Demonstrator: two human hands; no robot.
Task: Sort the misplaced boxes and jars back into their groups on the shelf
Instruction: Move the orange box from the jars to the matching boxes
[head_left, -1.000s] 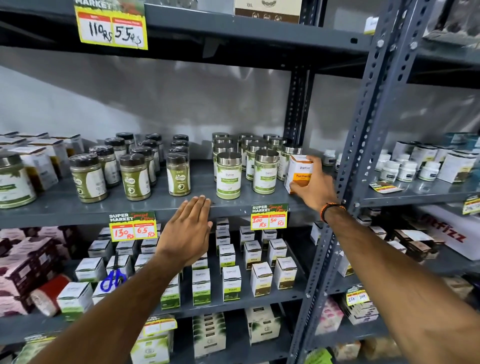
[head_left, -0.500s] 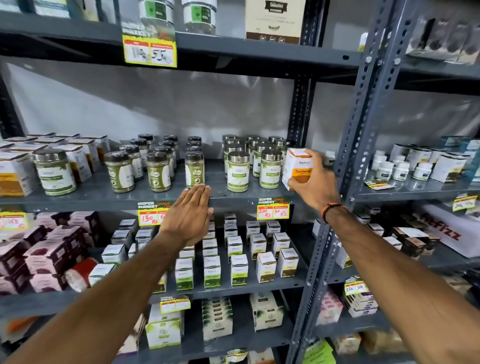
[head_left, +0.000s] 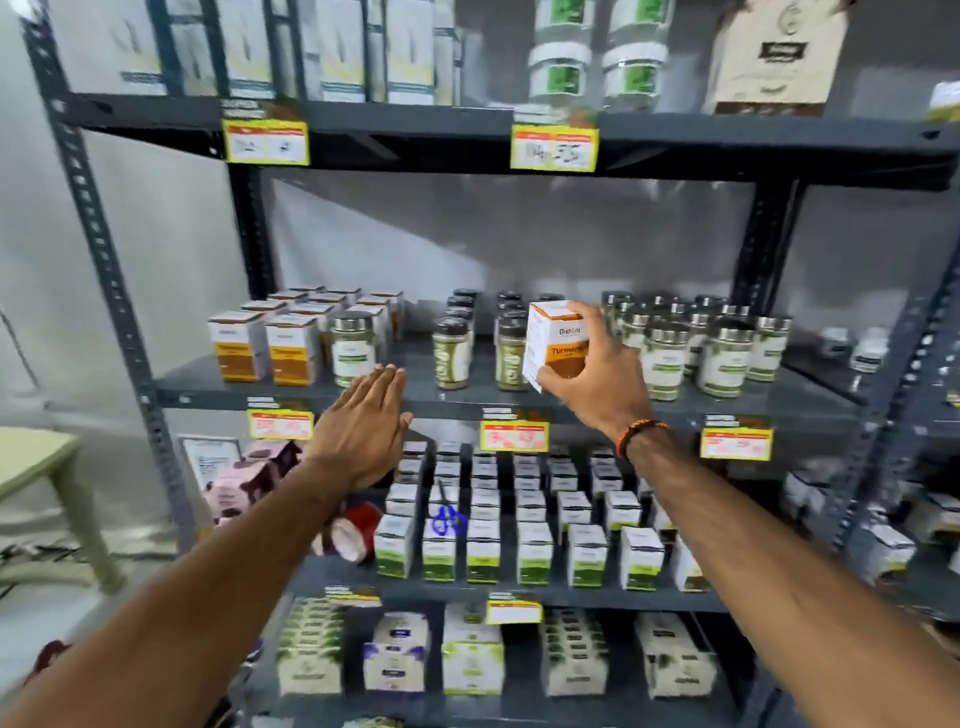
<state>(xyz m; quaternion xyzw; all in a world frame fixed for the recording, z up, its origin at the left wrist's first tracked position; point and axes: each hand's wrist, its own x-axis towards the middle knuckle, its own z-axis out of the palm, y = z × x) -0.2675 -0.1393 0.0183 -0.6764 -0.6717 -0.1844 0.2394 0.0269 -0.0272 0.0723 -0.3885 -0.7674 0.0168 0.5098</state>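
Note:
My right hand (head_left: 597, 379) grips a white and orange turmeric box (head_left: 553, 343), held in the air in front of the dark-lidded jars (head_left: 453, 353) on the middle shelf (head_left: 519, 402). At the shelf's left end stands a group of matching white and orange boxes (head_left: 265, 348), with one silver-lidded jar (head_left: 354, 349) beside them. A larger group of silver-lidded jars (head_left: 696, 348) fills the right side. My left hand (head_left: 363, 431) is flat and empty, fingers together, just below the shelf's front edge.
The shelf below carries rows of small white and green boxes (head_left: 519, 540), blue scissors (head_left: 447, 519), a red tape roll (head_left: 353, 530) and pink boxes (head_left: 244, 478). Yellow price tags (head_left: 514, 435) hang on the shelf edges. A pale table (head_left: 47, 467) stands at the left.
My right hand has lifted the turmeric box off the right end of the shelf and carried it leftward. The view has swung left and up, showing the orange boxes.

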